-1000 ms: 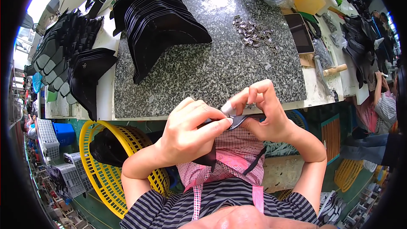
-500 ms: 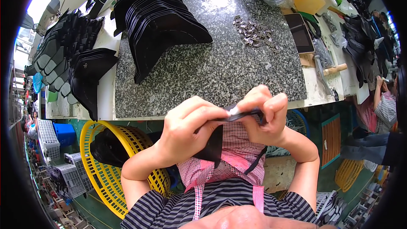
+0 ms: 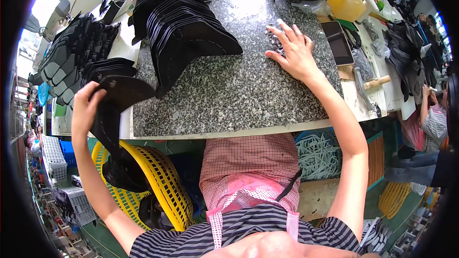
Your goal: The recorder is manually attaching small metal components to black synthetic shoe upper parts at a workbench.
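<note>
My left hand [image 3: 87, 107], at the table's left edge, pinches the corner of a black shoe-upper piece [image 3: 111, 110]. The flat piece hangs down over a small stack of similar black pieces [image 3: 103, 68]; a small light mark shows near its upper edge. Far to the right, my right hand [image 3: 297, 53] reaches over a pile of small metal buckles [image 3: 276, 44] with its fingers spread. Its palm and fingers hide most of the pile, and I cannot make out anything held there. A tall stack of nested black pieces [image 3: 191, 43] stands between my hands.
The speckled stone slab [image 3: 229, 100] covers the tabletop. A tablet [image 3: 338, 43], a wooden-handled tool [image 3: 377, 82] and a yellow jug [image 3: 345, 2] are at the right. Below the table's left side is a yellow basket [image 3: 167, 181] holding black pieces; white strips [image 3: 318, 157] lie below right.
My hands have parted from working together on a dark piece above my apron. The left has carried a black piece left to the small stack; the right has moved out to the buckles.
</note>
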{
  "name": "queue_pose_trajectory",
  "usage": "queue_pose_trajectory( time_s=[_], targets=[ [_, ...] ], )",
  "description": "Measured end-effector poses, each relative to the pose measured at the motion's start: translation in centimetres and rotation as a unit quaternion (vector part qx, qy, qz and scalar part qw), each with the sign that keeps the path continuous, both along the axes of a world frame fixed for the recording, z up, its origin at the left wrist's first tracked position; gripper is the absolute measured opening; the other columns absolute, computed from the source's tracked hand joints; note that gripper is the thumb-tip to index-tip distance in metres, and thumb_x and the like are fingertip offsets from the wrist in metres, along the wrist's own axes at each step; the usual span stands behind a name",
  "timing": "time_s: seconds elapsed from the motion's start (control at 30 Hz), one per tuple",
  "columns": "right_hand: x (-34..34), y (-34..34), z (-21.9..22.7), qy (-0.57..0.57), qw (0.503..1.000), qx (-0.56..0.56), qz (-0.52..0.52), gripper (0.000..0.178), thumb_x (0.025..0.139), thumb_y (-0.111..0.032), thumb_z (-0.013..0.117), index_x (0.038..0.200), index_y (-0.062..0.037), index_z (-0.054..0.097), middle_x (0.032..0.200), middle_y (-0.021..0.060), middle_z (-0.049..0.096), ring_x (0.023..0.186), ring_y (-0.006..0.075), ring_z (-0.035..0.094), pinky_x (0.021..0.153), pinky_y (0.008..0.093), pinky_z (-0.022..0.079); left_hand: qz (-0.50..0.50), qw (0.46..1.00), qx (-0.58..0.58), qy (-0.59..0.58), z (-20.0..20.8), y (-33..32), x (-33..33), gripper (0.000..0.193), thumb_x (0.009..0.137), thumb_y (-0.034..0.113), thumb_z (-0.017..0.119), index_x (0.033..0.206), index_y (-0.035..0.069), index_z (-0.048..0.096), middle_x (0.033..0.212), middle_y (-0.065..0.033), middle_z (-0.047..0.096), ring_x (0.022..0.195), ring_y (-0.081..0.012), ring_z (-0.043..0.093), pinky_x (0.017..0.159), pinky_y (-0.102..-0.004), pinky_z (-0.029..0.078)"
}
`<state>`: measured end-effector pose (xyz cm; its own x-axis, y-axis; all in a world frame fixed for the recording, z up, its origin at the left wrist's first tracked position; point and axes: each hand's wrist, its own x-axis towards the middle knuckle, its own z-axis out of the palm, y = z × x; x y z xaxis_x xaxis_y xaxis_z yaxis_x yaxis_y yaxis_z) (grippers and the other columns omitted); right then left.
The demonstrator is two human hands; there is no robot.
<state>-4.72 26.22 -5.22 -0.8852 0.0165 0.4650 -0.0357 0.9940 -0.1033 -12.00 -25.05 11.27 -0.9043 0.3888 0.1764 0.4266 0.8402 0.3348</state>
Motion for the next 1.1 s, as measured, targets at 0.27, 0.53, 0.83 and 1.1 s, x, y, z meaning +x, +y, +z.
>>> queue_pose_trajectory(
  time_s=[0.27,0.53,0.83,1.1],
  targets=[
    [-2.7,0.1,-0.7,0.002,0.991,-0.095,0.095,0.028,0.095,-0.028,0.059,0.119,-0.015,0.063,0.127,0.0076,0.062,0.124,0.0304,0.051,0.105,0.0427,0.039,0.028,0.952,-0.191,0.239,-3.5,-3.7,-5.2,0.027,0.09,0.013,0.066,0.115,0.005,0.059,0.099,-0.0134,0.064,0.092,-0.0331,0.061,0.08,-0.0402,0.049],
    [3.0,0.2,1.1,0.001,0.958,-0.164,0.237,0.022,0.083,0.007,0.059,0.099,-0.0061,0.068,0.113,0.0101,0.068,0.107,0.03,0.066,0.093,0.0384,0.054,0.042,0.891,-0.258,0.371,-5.7,1.3,-0.8,0.05,0.09,0.018,0.068,0.137,0.018,0.051,0.129,0.001,0.056,0.121,-0.0166,0.051,0.102,-0.0361,0.034],
    [3.5,1.4,3.8,0.054,0.927,-0.369,0.041,0.016,0.086,-0.002,0.069,0.1,-0.0062,0.073,0.099,0.0089,0.074,0.092,0.0185,0.071,0.08,0.0299,0.055,-0.098,0.921,0.03,0.375,-8.3,12.7,5.4,0.037,0.083,0.008,0.074,0.118,0.011,0.063,0.123,-0.007,0.063,0.114,-0.0264,0.057,0.099,-0.0392,0.038],
    [5.9,-0.1,3.9,0.056,0.857,-0.511,0.029,0.015,0.081,-0.001,0.075,0.094,-0.0066,0.077,0.093,0.0074,0.075,0.085,0.0132,0.069,0.077,0.0257,0.054,-0.177,0.928,0.299,0.135,-10.8,22.3,10.2,0.023,0.078,0.003,0.077,0.099,0.007,0.071,0.102,-0.007,0.069,0.097,-0.0249,0.063,0.082,-0.0339,0.05]
  ],
)
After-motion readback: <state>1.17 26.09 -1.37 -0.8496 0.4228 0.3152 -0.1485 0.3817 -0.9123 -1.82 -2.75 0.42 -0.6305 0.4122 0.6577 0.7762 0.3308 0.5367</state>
